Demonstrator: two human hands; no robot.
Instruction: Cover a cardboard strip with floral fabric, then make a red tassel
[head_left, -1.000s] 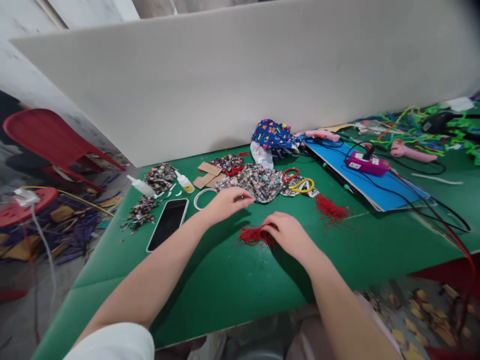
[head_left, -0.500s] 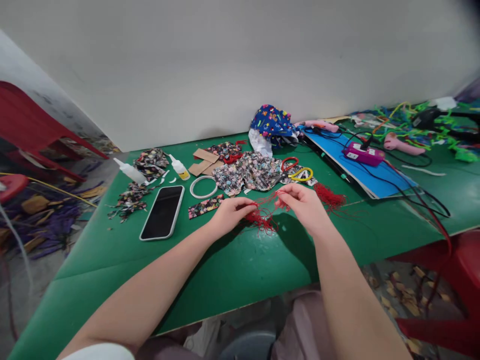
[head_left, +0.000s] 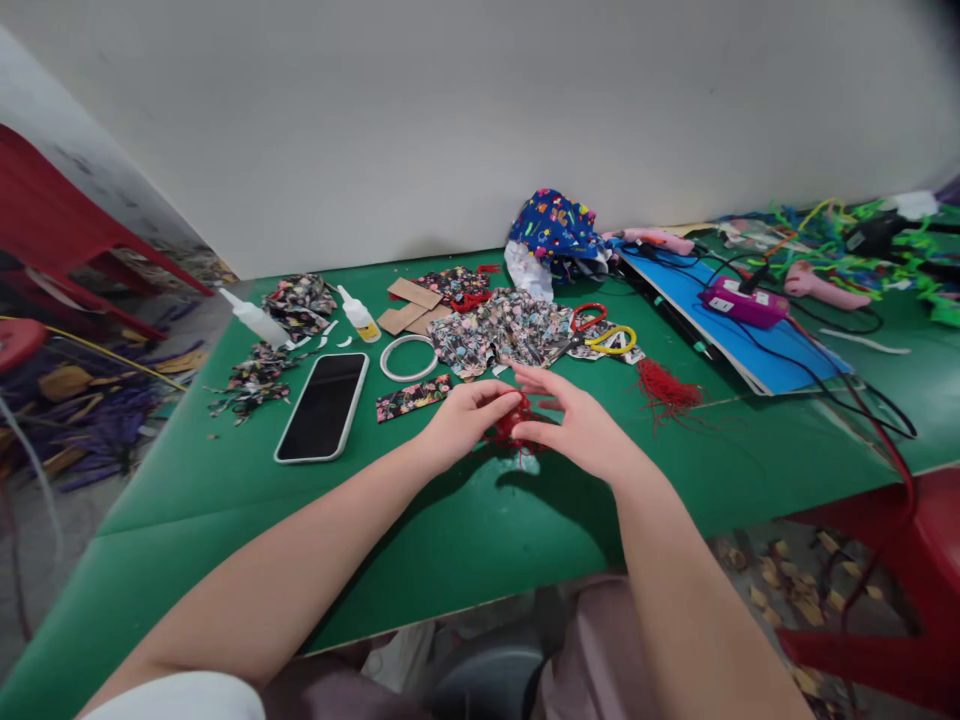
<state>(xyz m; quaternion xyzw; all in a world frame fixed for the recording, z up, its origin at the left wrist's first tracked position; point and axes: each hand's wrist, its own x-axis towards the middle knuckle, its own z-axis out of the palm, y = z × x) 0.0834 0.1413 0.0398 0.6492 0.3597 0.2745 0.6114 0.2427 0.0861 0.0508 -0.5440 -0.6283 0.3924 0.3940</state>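
A tangled bunch of red thread (head_left: 508,428) is pinched between the thumb and fingers of my left hand (head_left: 466,418), just above the green table. My right hand (head_left: 576,420) is beside the bunch, thumb and fingers spread apart around its right side and partly hiding it. Right of my hands lies a second red thread bunch (head_left: 667,388). Beyond them are crumpled floral fabric (head_left: 499,330) and scissors (head_left: 615,340) with one red and one yellow handle. A floral strip (head_left: 412,398) and a white ring (head_left: 409,378) lie left of my fingers.
A phone (head_left: 322,408) and two glue bottles (head_left: 361,318) are on the left, near fabric scraps (head_left: 255,380). Brown card pieces (head_left: 409,308) and blue patterned cloth (head_left: 555,230) lie behind. On the right, a purple power strip (head_left: 746,303) with cables rests on a blue folder (head_left: 690,290).
My right hand has moved left toward my left hand, and its fingers have spread from a pinch on the threads. The strands stretched between the hands are no longer visible. The view has shifted slightly.
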